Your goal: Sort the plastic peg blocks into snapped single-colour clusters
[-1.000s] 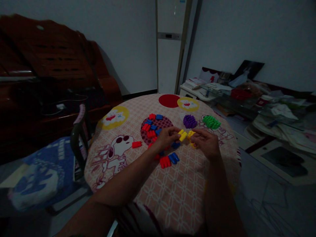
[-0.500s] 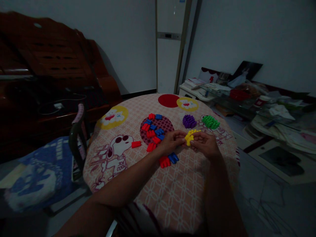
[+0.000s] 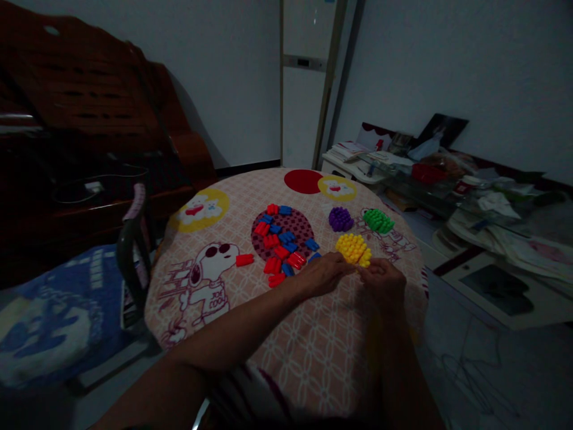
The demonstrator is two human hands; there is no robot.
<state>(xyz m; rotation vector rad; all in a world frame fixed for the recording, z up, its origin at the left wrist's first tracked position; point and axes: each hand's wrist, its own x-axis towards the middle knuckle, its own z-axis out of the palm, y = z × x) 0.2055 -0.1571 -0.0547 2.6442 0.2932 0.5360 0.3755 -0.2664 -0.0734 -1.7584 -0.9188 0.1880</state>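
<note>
A yellow block cluster (image 3: 353, 248) rests on the round table (image 3: 286, 334) with a cartoon-print cloth. My left hand (image 3: 326, 275) and my right hand (image 3: 383, 280) lie knuckles-up just below the cluster, fingertips touching its near edge. The fingers of both hands are curled, and their grip on the cluster is hidden in the dim light. A purple block cluster (image 3: 340, 218) and a green block cluster (image 3: 378, 220) sit beyond the yellow one. Several loose red and blue blocks (image 3: 282, 245) lie to the left of my left hand.
A single red block (image 3: 244, 260) lies apart on the cloth. A chair (image 3: 129, 251) with a blue cushion stands left of the table. A dark wooden bench fills the far left. A low cluttered table (image 3: 403, 167) with papers stands at the right.
The yellow pieces, held apart in my two hands, were pressed together into one cluster, which now sits lower on the cloth. Both hands have dropped toward the table.
</note>
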